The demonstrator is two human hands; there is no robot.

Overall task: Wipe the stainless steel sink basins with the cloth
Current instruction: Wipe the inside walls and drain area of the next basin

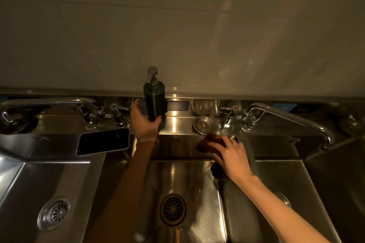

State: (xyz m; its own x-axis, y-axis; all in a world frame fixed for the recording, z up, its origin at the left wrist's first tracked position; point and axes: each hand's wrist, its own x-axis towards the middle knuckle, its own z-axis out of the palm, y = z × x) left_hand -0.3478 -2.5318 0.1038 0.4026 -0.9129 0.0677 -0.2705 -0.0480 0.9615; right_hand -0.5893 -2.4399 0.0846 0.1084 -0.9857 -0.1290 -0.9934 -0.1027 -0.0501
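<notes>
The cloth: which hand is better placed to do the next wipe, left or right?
Right. The right hand presses the cloth on the ledge behind the middle basin. The left hand grips the soap dispenser, so it is occupied.

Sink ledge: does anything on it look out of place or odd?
Yes. A dark phone lies askew on the ledge behind the left basin, a risky spot near water. The left hand grips the soap dispenser. Nothing looks spilled or damaged.
</notes>
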